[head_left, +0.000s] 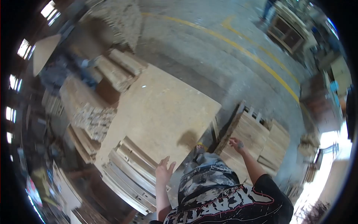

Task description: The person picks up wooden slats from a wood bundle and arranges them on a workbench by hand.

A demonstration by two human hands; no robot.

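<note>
My left hand (pixel 163 171) is raised with its fingers apart and nothing in it, over the end of a row of curved wooden slats (pixel 130 170). The slats lie side by side along the near left edge of a pale wooden table (pixel 164 104); some have slots cut near their ends. To the right of the table, my right hand (pixel 235 143) hovers near the edge of a stack of wooden panels (pixel 248 130). Its fingers are loosely bent and apart, holding nothing. A dark band circles that wrist.
Bundled wooden pieces (pixel 93 115) are piled at the table's far left, with more boards (pixel 119 69) behind them. Beside these piles stands a person in a conical hat (pixel 44 54). A yellow line (pixel 238 44) crosses the concrete floor; a wooden cabinet (pixel 286 33) stands at the far right.
</note>
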